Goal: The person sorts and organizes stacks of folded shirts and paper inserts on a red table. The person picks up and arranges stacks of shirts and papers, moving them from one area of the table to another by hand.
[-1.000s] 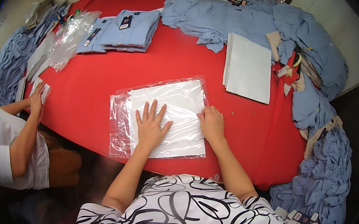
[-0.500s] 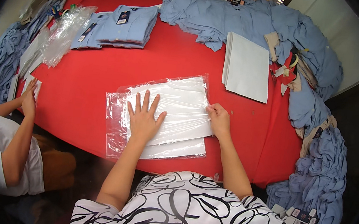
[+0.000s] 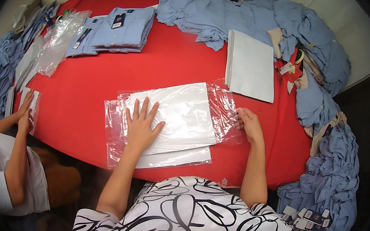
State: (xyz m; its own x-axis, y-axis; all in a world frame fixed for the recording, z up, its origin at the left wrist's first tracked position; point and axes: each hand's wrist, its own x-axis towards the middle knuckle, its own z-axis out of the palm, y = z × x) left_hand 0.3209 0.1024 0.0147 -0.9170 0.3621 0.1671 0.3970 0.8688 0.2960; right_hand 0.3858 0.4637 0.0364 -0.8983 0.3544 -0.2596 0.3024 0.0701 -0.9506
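Note:
My left hand (image 3: pixel 142 129) lies flat with its fingers spread on a white sheet (image 3: pixel 185 111) at the near middle of the table. Clear plastic bags (image 3: pixel 116 128) surround this sheet and a second white sheet (image 3: pixel 180 158) that peeks out along its near edge. Past the upper sheet's right edge stretches a clear plastic bag (image 3: pixel 222 108). At its right end, my right hand (image 3: pixel 251 124) has its fingers bent and pinched on the bag's edge.
Red cloth (image 3: pixel 177 56) covers the table. Grey-white sheets (image 3: pixel 251 68) are stacked at right. Folded blue shirts (image 3: pixel 124 30) and clear bags (image 3: pixel 62 39) lie far left. Blue garments (image 3: pixel 222 15) line the far and right edges. A co-worker's hands (image 3: pixel 25 110) rest at left.
My right hand has moved right, and the clear bag in its fingers now extends beyond the upper white sheet. My left hand stays flat on the sheet.

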